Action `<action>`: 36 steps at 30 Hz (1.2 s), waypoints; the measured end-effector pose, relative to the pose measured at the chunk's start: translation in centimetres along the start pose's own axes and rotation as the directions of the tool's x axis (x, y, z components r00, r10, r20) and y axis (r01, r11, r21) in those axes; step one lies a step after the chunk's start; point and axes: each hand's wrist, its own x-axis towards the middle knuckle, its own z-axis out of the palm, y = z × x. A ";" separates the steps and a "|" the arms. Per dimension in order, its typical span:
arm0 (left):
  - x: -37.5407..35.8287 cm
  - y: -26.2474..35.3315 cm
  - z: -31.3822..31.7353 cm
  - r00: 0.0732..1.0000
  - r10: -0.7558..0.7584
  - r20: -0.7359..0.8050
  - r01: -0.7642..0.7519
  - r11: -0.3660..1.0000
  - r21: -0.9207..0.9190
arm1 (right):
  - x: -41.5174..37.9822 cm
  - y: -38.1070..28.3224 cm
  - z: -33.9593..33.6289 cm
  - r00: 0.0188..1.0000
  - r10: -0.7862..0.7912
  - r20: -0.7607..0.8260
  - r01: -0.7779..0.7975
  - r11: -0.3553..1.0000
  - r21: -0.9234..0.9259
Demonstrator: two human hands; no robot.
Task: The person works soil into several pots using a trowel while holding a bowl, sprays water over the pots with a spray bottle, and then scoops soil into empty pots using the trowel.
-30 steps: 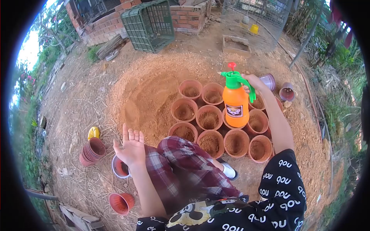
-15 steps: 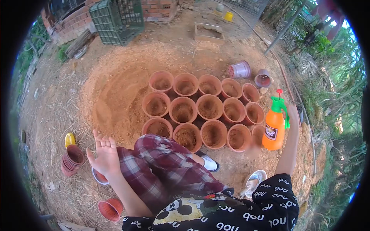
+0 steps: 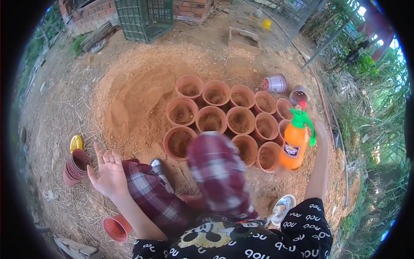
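In my right hand is an orange pump spray bottle with a green head and handle and a red knob. It is slightly tilted and hangs over the right end of several rows of brown plastic pots. Soil shows inside these pots. My left hand is empty, palm up with fingers spread, near a stack of nested pots. My raised knee in plaid trousers hides part of the front row.
Loose reddish soil spreads left of the pots. Two pale pots lie beyond them. A red pot lies at lower left, a white bowl at lower right. A green crate and a wooden frame stand farther back.
My legs have shifted in a step: one knee has risen over the front pots, and a foot now shows at left. The spray bottle has moved left. My left hand stays spread.
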 end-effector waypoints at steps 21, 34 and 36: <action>-0.5 3.9 -1.0 0.980 0.156 -0.126 -0.154 0.988 0.029 | -3.6 -14.3 17.6 0.639 -0.059 0.767 0.501 0.789 -0.356; 2.2 1.5 -1.9 0.944 0.223 -0.243 -0.171 0.961 0.218 | -2.3 6.1 -10.2 0.977 0.193 0.087 -0.074 0.699 -0.712; 2.5 1.0 -1.9 0.943 0.216 -0.253 -0.166 0.965 0.203 | -1.9 7.6 -13.3 0.972 0.235 0.021 -0.162 0.726 -0.668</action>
